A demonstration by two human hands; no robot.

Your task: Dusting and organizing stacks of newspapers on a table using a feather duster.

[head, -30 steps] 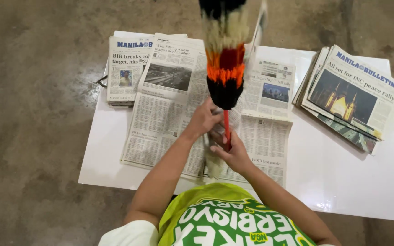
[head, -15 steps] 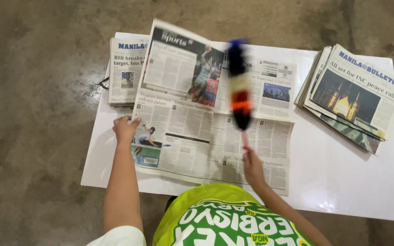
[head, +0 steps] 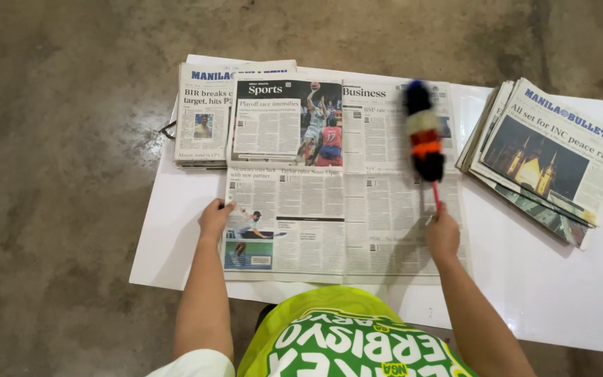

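— On the left edge, what do you see?

— I see my left hand (head: 215, 218) pressing flat, fingers spread, on the left border of the open newspaper (head: 329, 202); it grips nothing. Beside it the white board (head: 176, 237) has some free room, then concrete floor (head: 50, 174).

— And to the right?

— My right hand (head: 443, 236) is closed around the red handle of the duster (head: 423, 143), whose coloured head is blurred. Further right, a newspaper stack (head: 549, 157) lies near the board's edge. The folded pile (head: 204, 119) at the top left is partly covered.
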